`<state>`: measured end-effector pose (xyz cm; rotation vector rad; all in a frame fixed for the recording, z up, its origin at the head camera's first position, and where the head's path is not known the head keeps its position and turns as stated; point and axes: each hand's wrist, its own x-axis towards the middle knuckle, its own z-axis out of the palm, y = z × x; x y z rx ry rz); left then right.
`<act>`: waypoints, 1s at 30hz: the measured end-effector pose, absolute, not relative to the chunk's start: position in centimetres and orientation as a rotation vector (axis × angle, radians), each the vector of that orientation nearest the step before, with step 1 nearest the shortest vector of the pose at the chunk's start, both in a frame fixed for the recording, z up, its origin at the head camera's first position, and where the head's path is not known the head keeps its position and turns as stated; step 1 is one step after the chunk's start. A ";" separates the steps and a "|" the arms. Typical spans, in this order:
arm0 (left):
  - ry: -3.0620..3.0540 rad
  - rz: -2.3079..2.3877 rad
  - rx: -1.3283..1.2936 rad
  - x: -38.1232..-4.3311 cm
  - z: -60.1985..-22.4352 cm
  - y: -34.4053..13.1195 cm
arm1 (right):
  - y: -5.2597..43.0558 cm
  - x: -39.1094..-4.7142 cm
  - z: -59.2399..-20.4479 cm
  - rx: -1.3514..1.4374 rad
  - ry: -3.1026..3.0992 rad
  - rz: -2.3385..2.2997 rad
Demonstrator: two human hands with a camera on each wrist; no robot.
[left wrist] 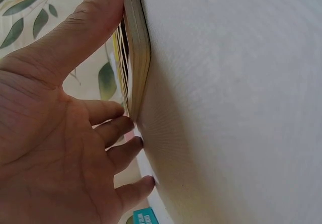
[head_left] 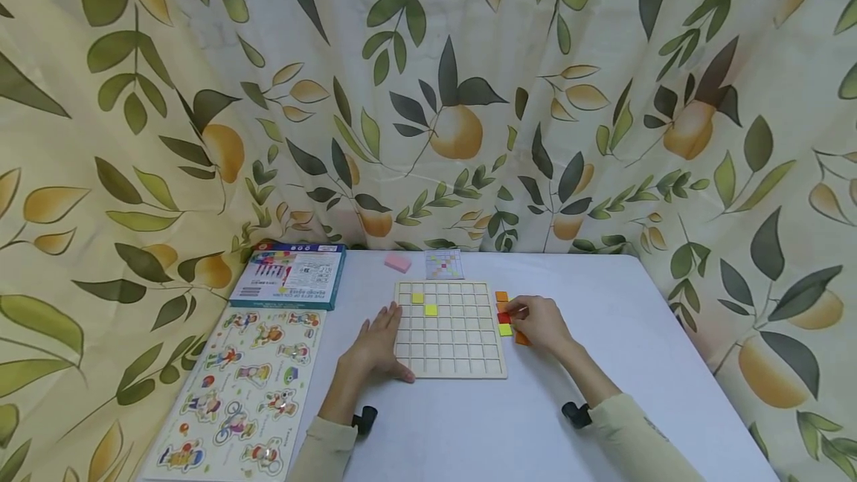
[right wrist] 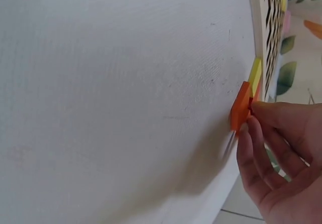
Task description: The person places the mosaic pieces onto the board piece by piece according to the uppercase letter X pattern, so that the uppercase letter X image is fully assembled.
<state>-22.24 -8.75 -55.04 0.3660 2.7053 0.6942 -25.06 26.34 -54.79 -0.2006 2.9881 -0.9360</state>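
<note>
A pale wooden grid board (head_left: 451, 374) lies mid-table with two yellow tiles (head_left: 418, 297) in its upper-left squares. My left hand (head_left: 376, 344) rests at the board's left side, fingers spread; in the left wrist view its thumb (left wrist: 85, 27) lies against the board's edge. Right of the board, a column of small tiles holds orange (head_left: 501, 296), red (head_left: 504, 318) and yellow (head_left: 505, 330) ones. My right hand (head_left: 541, 322) pinches at the red tile with thumb and fingertips. Another orange tile (right wrist: 240, 107) sits just beside those fingertips, partly under the hand in the head view.
Behind the board are a pink block (head_left: 398, 262) and a small pattern card (head_left: 445, 264). At the left lie a blue-edged box (head_left: 288, 276) and a sheet of cartoon figures (head_left: 241, 393). A leaf-and-fruit patterned curtain (head_left: 455, 192) hangs behind the white table (head_left: 469, 430).
</note>
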 end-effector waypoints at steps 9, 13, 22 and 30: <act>2.709 0.699 0.368 -22.2 -55.0 -8.9 | 26.5 -25.7 -55.4 -0.238 2.970 -0.927; 2.710 0.690 0.379 -22.5 -55.6 -8.9 | 26.7 -25.9 -55.5 -0.257 2.944 -0.934; 2.705 0.694 0.382 -22.2 -55.0 -8.8 | 26.6 -25.8 -55.3 -0.240 2.899 -0.968; 2.700 0.704 0.378 -22.2 -55.1 -8.8 | 26.2 -25.8 -55.6 -0.230 2.925 -0.951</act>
